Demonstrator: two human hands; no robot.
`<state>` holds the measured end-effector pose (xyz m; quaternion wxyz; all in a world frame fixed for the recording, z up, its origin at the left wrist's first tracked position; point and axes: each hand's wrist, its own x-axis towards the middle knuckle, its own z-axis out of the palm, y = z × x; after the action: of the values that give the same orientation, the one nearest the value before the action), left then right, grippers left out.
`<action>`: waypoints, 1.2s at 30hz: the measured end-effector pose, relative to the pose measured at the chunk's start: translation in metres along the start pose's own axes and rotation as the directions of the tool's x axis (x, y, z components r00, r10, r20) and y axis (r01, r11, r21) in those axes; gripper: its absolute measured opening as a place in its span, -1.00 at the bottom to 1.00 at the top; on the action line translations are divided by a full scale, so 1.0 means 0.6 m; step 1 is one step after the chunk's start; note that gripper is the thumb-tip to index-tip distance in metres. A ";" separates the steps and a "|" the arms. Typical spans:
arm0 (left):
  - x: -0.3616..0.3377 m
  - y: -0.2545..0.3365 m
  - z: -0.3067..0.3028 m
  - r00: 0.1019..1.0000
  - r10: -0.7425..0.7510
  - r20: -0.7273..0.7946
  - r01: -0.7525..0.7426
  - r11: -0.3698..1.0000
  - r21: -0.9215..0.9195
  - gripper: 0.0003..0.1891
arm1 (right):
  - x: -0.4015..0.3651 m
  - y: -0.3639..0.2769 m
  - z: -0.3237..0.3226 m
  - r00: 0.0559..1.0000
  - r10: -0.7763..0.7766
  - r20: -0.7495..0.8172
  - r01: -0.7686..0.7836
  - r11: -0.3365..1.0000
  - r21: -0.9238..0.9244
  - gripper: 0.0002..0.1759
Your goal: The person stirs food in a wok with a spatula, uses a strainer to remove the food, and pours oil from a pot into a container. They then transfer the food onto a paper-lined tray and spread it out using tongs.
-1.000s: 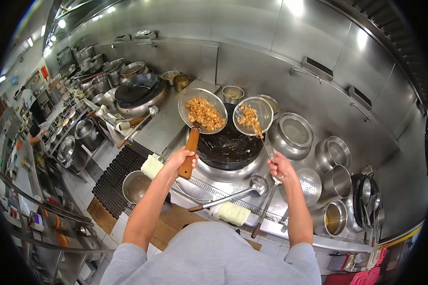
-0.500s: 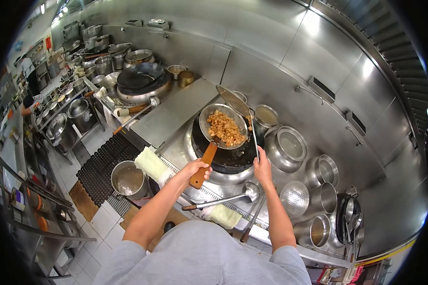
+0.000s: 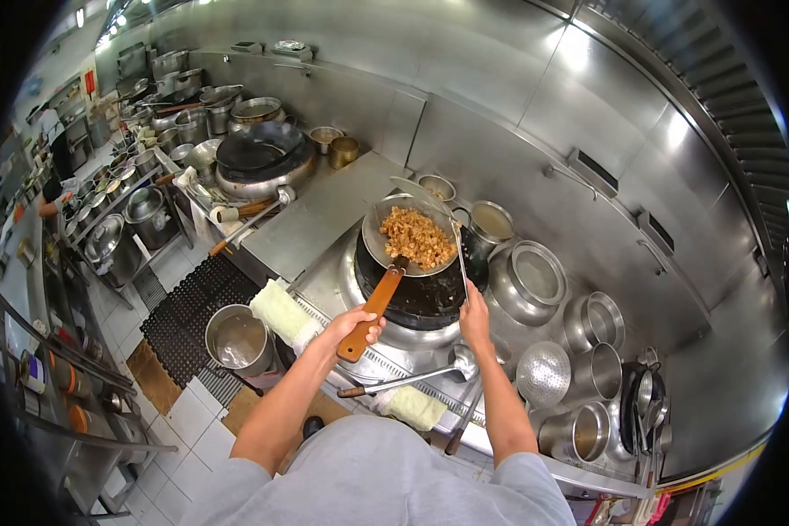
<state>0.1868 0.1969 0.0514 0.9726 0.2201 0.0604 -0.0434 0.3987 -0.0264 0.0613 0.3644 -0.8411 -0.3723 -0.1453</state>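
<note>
My left hand [image 3: 352,331] is closed around the wooden handle of a strainer [image 3: 375,307]. The strainer's round bowl sits above a black wok [image 3: 422,311] and holds a heap of browned, chopped food [image 3: 418,237], perhaps meat. In my right hand [image 3: 474,321] is the thin metal handle of a skimmer [image 3: 462,254]. Its flat round head leans over the far rim of the strainer, seen almost edge-on. A ladle [image 3: 412,379] with a wooden grip lies across the stove's front, below both hands.
Right of the wok stand several steel pots [image 3: 536,270] and a perforated ladle [image 3: 543,375]. Folded pale towels [image 3: 285,314] lie along the front edge. A pot of liquid [image 3: 239,340] stands at lower left; a second wok [image 3: 261,151] is farther left. Another person [image 3: 53,131] is far off.
The skimmer's head has turned from a raised, broad-side view to nearly edge-on, lower against the strainer. Both hands have shifted slightly left, my right hand also a little nearer to me.
</note>
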 end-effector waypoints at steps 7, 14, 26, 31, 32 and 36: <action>0.009 -0.012 -0.026 0.999 -0.034 -0.032 0.036 0.999 0.035 -0.55 | 0.022 -0.010 0.001 0.947 0.290 0.137 -0.318 0.790 0.525 -0.49; 0.012 -0.017 -0.023 0.998 -0.058 -0.020 0.058 0.998 0.005 -0.62 | 0.026 -0.022 0.006 0.739 0.195 0.645 -0.543 -0.394 0.742 -0.85; -0.006 0.014 0.029 0.994 0.005 -0.107 0.019 0.975 0.223 -0.61 | 0.031 0.048 -0.040 0.773 0.564 0.290 -0.596 0.490 0.637 -0.47; 0.006 0.064 0.064 0.991 0.033 -0.126 0.000 0.967 0.255 -0.65 | -0.004 0.232 0.026 0.881 0.473 0.016 -0.472 0.876 0.099 -0.46; 0.010 0.075 0.076 0.991 0.033 -0.129 0.002 0.966 0.259 -0.65 | -0.014 0.253 0.041 0.897 0.441 -0.016 -0.441 0.897 0.023 -0.45; 0.031 0.114 0.122 0.996 0.050 -0.074 -0.026 0.958 0.287 -0.64 | -0.009 0.195 0.017 0.745 0.625 0.234 -0.665 0.723 0.185 -0.41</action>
<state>0.2197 0.2256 0.1432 0.9281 0.3609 0.0884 -0.0241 0.4801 -0.0753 -0.0077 0.4677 -0.8720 -0.0981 0.1063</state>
